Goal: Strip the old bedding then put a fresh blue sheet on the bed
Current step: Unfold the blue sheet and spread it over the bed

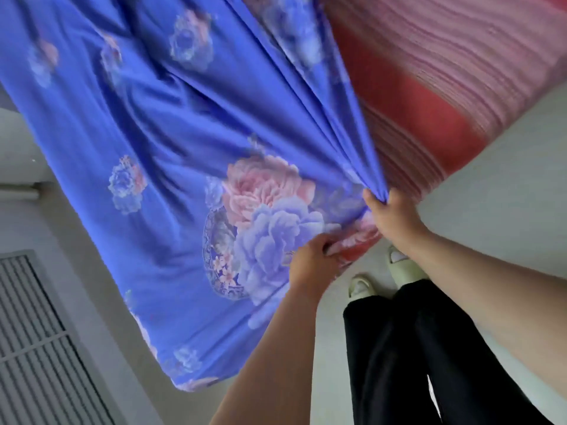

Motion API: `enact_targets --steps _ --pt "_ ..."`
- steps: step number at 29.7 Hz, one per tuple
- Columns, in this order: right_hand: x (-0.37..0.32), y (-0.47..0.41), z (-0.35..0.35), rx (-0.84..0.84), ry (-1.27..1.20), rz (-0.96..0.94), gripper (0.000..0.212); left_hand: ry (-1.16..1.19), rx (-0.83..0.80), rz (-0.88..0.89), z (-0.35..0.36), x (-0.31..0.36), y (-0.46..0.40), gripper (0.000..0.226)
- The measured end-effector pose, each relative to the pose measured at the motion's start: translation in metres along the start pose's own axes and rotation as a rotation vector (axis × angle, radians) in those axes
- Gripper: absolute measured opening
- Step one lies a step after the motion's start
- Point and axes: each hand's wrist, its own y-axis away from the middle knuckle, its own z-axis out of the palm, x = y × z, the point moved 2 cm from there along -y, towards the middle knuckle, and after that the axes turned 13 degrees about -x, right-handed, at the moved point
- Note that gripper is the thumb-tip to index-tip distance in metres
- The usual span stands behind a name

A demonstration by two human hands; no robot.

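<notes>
A blue sheet point(171, 124) printed with pink and lilac flowers lies spread over the bed and hangs down its side to the floor. My right hand point(392, 219) is closed on a bunched fold of the sheet at the mattress corner. My left hand point(310, 262) grips the sheet's edge just below, at the same corner. To the right, the red and pink striped mattress point(429, 72) lies bare. The view is tilted and blurred.
My legs in black trousers point(414, 348) and pale slippers point(362, 286) stand on the light floor by the corner. A grey slatted panel point(36, 348) lies at the lower left.
</notes>
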Motion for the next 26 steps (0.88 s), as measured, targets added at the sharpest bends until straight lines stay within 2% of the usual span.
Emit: enact_targets --steps 2,5,9,11,13,14,16,18,21,22,24,26 --pt "0.041 0.025 -0.008 0.022 0.019 0.091 0.048 -0.17 -0.156 -0.002 0.019 0.002 0.001 0.03" --pt "0.081 0.042 -0.009 0.05 -0.025 0.202 0.036 -0.192 -0.247 -0.006 0.039 -0.001 0.004 0.025" --pt "0.085 0.04 -0.004 0.09 -0.17 0.269 0.026 -0.126 -0.246 -0.001 0.048 -0.009 0.003 0.02" --pt "0.076 0.035 0.004 0.049 -0.344 0.267 0.021 -0.121 -0.249 0.011 0.053 -0.014 0.003 0.016" --pt "0.069 0.031 0.012 -0.014 -0.439 0.257 0.031 -0.041 -0.204 0.03 0.056 -0.021 0.003 0.014" --pt "0.071 0.031 0.011 0.001 -0.396 0.232 0.039 0.029 -0.169 0.04 0.058 -0.023 0.006 0.015" --pt "0.083 0.034 0.001 0.175 -0.238 0.189 0.035 0.142 -0.096 0.054 0.063 -0.028 0.011 0.014" --pt "0.103 0.039 -0.012 0.255 -0.217 0.242 0.034 0.183 -0.057 0.066 0.067 -0.035 0.018 0.019" --pt "0.122 0.041 -0.005 0.111 -0.502 0.373 0.053 0.065 -0.024 0.057 0.07 -0.055 0.024 0.029" --pt "0.125 0.039 0.001 0.031 -0.607 0.391 0.051 0.012 -0.013 0.037 0.069 -0.064 0.024 0.029" --pt "0.125 0.042 0.011 -0.164 -0.697 0.387 0.034 -0.083 0.066 0.03 0.065 -0.078 0.026 0.028" --pt "0.134 0.049 0.013 -0.337 -0.661 0.336 0.017 -0.143 0.315 0.16 0.059 -0.085 0.024 0.024"
